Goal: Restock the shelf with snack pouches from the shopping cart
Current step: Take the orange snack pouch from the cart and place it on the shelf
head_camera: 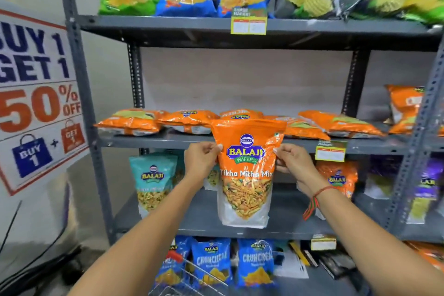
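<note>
head view: the left hand (203,160) and right hand (292,161) each pinch a side edge of the upright orange pouch (246,173), held at centre before the grey shelf (149,140); more orange pouches (129,121) lie flat at 12 o'clock behind it.

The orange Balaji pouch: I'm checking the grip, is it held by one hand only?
No. The left hand and right hand each pinch a side of the orange Balaji pouch.

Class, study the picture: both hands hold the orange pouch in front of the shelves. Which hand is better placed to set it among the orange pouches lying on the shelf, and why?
Neither clearly: left hand and right hand pinch opposite edges of the orange pouch at equal height, centred below the lying pouches.
</note>
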### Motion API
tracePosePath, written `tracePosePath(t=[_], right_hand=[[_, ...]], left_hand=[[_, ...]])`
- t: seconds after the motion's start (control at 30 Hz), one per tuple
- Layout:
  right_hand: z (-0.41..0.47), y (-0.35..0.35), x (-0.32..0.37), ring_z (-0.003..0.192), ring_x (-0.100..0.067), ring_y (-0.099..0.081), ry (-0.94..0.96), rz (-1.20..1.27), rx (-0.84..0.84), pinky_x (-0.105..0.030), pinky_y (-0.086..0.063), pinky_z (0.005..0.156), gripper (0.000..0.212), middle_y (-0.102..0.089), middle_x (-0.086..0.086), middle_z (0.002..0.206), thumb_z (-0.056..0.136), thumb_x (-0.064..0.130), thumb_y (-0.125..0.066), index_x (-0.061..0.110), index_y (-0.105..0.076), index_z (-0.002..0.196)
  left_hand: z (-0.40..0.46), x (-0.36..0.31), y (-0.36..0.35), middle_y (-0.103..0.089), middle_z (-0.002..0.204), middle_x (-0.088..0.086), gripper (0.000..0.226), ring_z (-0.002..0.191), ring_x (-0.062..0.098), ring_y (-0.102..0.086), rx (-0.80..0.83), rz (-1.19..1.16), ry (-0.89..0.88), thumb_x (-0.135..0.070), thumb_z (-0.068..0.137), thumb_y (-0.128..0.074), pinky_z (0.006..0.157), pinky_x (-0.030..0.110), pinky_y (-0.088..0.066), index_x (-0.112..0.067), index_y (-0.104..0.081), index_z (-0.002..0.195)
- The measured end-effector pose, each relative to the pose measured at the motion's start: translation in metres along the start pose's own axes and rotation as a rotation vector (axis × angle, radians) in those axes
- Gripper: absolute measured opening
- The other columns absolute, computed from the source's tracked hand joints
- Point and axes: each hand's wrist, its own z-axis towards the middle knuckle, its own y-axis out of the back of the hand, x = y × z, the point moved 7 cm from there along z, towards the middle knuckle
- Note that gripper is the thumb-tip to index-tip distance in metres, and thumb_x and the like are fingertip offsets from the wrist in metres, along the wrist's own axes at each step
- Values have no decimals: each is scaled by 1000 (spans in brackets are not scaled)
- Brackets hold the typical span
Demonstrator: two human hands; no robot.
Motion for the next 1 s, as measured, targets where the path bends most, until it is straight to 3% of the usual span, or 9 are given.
tracePosePath(t=[0.07, 0.13, 0.27, 0.4, 0.57, 0.7, 0.87, 1.0], right_hand=[[2, 6, -22, 60, -11, -52, -45, -13, 1, -29, -54, 70, 23, -54, -3, 64, 94, 16, -53, 15, -58, 71], [6, 14, -46, 61, -12, -53, -86, -32, -7, -28, -52, 68, 26, -56, -5, 66, 94, 16, -53, 16, -57, 69], [19, 32, -101, 76, -21, -60, -179, -61, -24, -39, -55, 80, 23, -64, -12, 80, 95, 16, -51, 13, -57, 73], [48, 60, -154, 77, -15, -71, -221, -85, -97, -22, -58, 61, 23, -73, -8, 85, 94, 21, -52, 7, -63, 80], [99, 92, -219, 87, -21, -72, -265, -138, -126, -33, -59, 76, 28, -75, -10, 90, 92, 29, -54, 3, -65, 88], [137, 108, -256, 84, -16, -72, -271, -170, -141, -25, -57, 69, 29, -76, 0, 82, 91, 31, -54, 5, -64, 85], [170, 114, -286, 87, -14, -70, -304, -172, -125, -31, -57, 78, 22, -75, 1, 90, 92, 31, -54, 13, -66, 88], [176, 114, -303, 87, -16, -70, -324, -180, -110, -29, -56, 75, 20, -74, -1, 89, 93, 29, -54, 14, -65, 87]], left_hand=[[0, 19, -14, -78, 86, 12, 15, 78, 25, -74, 24, 2, 25, -32, 82, -70, 81, 49, -61, -18, -74, 76], [-1, 43, -31, -78, 83, 11, 20, 77, 25, -74, 63, 16, 51, -32, 81, -70, 79, 50, -61, -12, -77, 80], [-1, 96, -73, -77, 74, 10, 21, 73, 27, -74, 122, 86, 88, -32, 81, -71, 75, 53, -61, -21, -74, 63], [9, 143, -126, -77, 70, 6, 24, 70, 24, -74, 144, 133, 140, -42, 80, -69, 69, 52, -61, -23, -73, 66], [37, 185, -186, -76, 67, -4, 20, 69, 17, -73, 153, 115, 194, -43, 80, -69, 70, 50, -62, -38, -71, 60], [62, 208, -219, -76, 65, -3, 21, 67, 17, -72, 139, 109, 186, -47, 80, -66, 68, 50, -61, -34, -70, 65], [81, 225, -243, -74, 62, 7, 33, 65, 29, -70, 101, 96, 178, -47, 81, -66, 64, 49, -60, -17, -71, 68], [85, 237, -251, -63, 48, -6, 38, 51, 17, -61, 87, 107, 187, -50, 80, -65, 57, 36, -52, -25, -63, 52]])
